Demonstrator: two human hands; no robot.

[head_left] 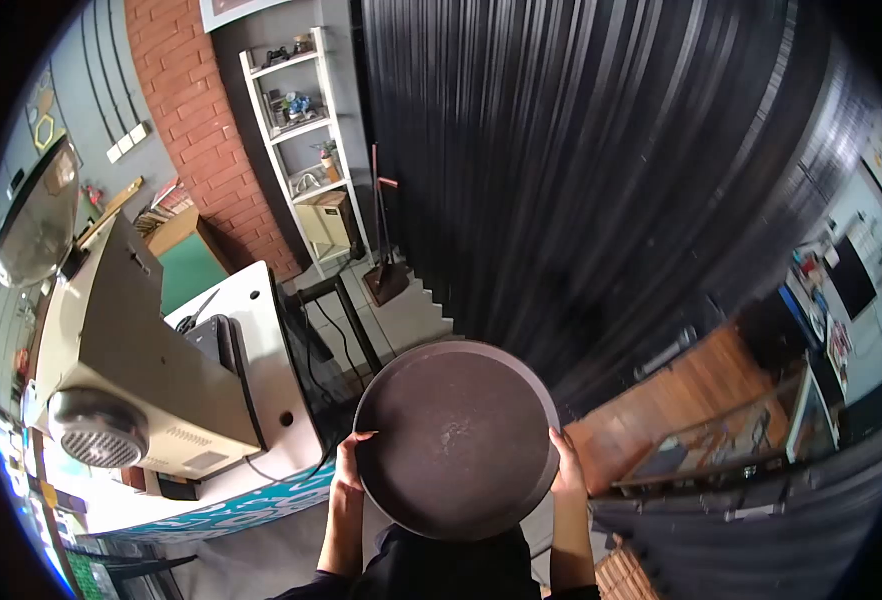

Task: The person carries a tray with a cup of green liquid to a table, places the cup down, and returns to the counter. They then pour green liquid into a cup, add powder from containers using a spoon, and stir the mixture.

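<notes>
A large round dark brown tray (456, 490) with a raised rim is held out in front of my body. My left hand (349, 462) grips its left edge, the thumb over the rim. On the opposite edge my right hand (567, 464) has hold of the rim in the same way. The fingers beneath the tray are hidden. Pale scuff marks show near the middle of the tray's inner face.
To the left, a beige machine with a clear hopper (141, 350) stands on a white table (296, 440). Behind are a white ladder shelf (286, 140), a long-handled dustpan (388, 282) and a black corrugated wall (561, 170). Wooden flooring (681, 400) lies to the right.
</notes>
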